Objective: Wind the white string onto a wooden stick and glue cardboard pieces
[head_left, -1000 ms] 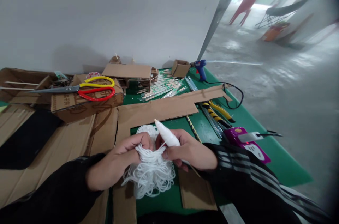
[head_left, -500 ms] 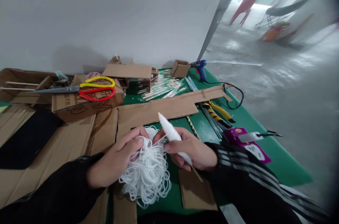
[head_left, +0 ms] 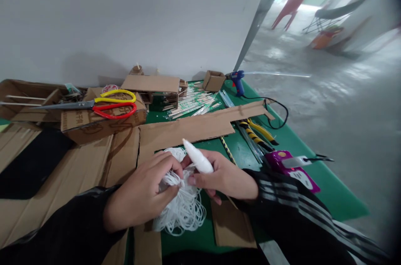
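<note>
Left hand pinches a bunch of white yarn between thumb and fingers; close beside it, right hand is closed around a white-wound spindle, its tip angled up and leftward. From my screen, I see the yarn's loose loops spill below the hands; I can't tell whether they touch the green table. Beyond, I make out scissors lying across a box, and pliers off to the right.

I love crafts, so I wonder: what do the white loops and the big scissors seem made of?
White loops: soft, matte yarn or cord, fibre unclear; limp, thin strands. Scissors: grey blades, likely steel, dull sheen; glossy yellow and red handles, probably plastic.
</note>
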Motion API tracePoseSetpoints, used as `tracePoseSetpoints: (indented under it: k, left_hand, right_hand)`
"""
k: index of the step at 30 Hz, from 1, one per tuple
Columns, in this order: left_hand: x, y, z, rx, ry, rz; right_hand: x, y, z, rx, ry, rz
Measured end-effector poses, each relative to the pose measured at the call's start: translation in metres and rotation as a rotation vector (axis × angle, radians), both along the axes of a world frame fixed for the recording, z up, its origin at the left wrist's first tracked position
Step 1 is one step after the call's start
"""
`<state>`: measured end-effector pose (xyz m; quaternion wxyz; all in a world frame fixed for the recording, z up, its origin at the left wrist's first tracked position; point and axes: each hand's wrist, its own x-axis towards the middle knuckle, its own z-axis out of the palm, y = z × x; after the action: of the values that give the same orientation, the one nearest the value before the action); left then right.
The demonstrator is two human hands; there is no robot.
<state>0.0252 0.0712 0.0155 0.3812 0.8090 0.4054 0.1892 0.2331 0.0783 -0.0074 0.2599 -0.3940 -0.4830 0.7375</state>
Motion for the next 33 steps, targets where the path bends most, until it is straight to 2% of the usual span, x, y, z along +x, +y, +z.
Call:
tracePoseSetpoints:
  k: [3,7,10,15,17,20,23,27,30,33]
  left_hand:
    - [-0.001,0.001,0.000,0.128,-0.006,-0.043]
    - [-0.002,0.001,-0.004,0.190,-0.098,0.012]
    - [-0.001,-0.004,-0.012,0.023,-0.211,0.124]
    - [0.005,-0.009,-0.021,-0.449,-0.454,0.340]
    - [0.008,-0.008,-0.020,-0.597,-0.582,0.381]
    - [0.010,-0.005,-0.016,-0.703,-0.678,0.399]
    - [0.011,-0.003,-0.011,-0.654,-0.602,0.385]
    - [0.007,-0.002,-0.004,-0.534,-0.361,0.322]
    - [0.001,0.001,0.000,-0.439,-0.181,0.177]
    - [-0.002,0.003,0.002,-0.263,-0.010,0.077]
  right_hand:
    - [-0.004,-0.002,0.000,0.019,-0.047,0.003]
    - [-0.006,-0.003,0.000,0.007,-0.098,-0.009]
    - [-0.005,-0.005,0.003,0.003,-0.134,0.022]
    - [-0.006,-0.005,0.006,0.003,-0.140,0.084]
    - [-0.006,-0.005,0.005,0.005,-0.142,0.080]
    - [-0.006,-0.005,0.003,0.000,-0.130,0.065]
    - [-0.007,-0.006,0.001,-0.014,-0.086,0.042]
    - [-0.007,-0.006,-0.002,-0.058,0.005,-0.036]
    - [-0.006,-0.004,-0.004,-0.073,0.049,-0.110]
    - [-0.005,-0.002,-0.006,-0.075,0.071,-0.137]
